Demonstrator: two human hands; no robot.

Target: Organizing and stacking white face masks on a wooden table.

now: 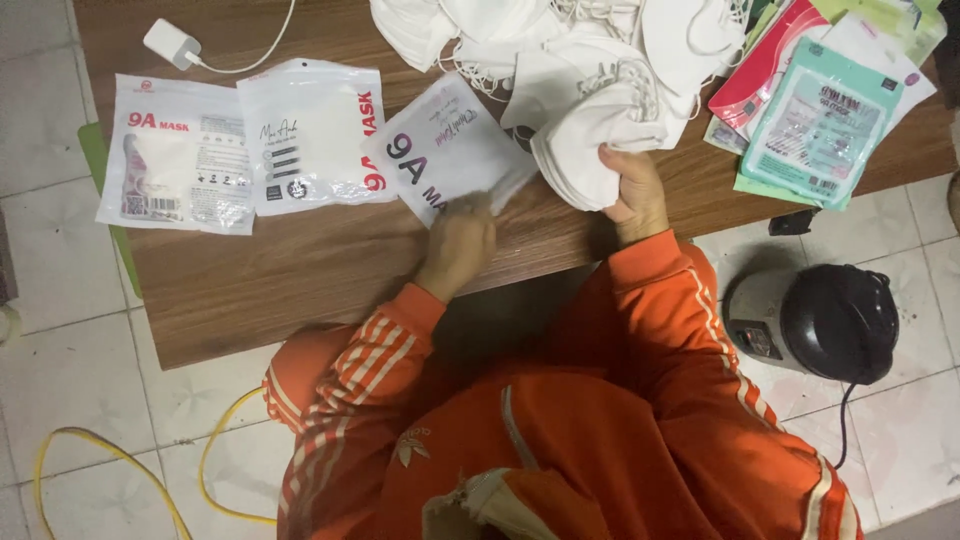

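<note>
Two bare hands work at the near edge of a low brown wooden table [300,280] that stands on a pale tiled floor [60,380]. Across the far side of the table spreads a loose heap of white folded face masks with ear loops [560,40], and to its right lies a fan of flat printed mask packets in red, teal and green [820,110]. On the floor beside the table's right end stands a round grey cooker with a black lid [820,320]. Two sealed white mask pouches lie flat side by side on the table's left part, the outer one [175,150] overlapped a little by the inner one [305,135].

The person wears an orange track jacket with white-striped sleeves [600,420]. The left hand [460,245] rests on the lower corner of a tilted white plastic pouch with dark lettering [440,150], near the table's middle; its fingers seem to pinch the pouch's edge, though motion blur makes the grip hard to read. The right hand [630,190] is closed around a stack of white masks [585,160], held just beside the tilted pouch's right edge.

A yellow cable [130,460] loops over the floor at lower left, and a small white charger plug with its cord [170,42] sits at the table's far left corner.
</note>
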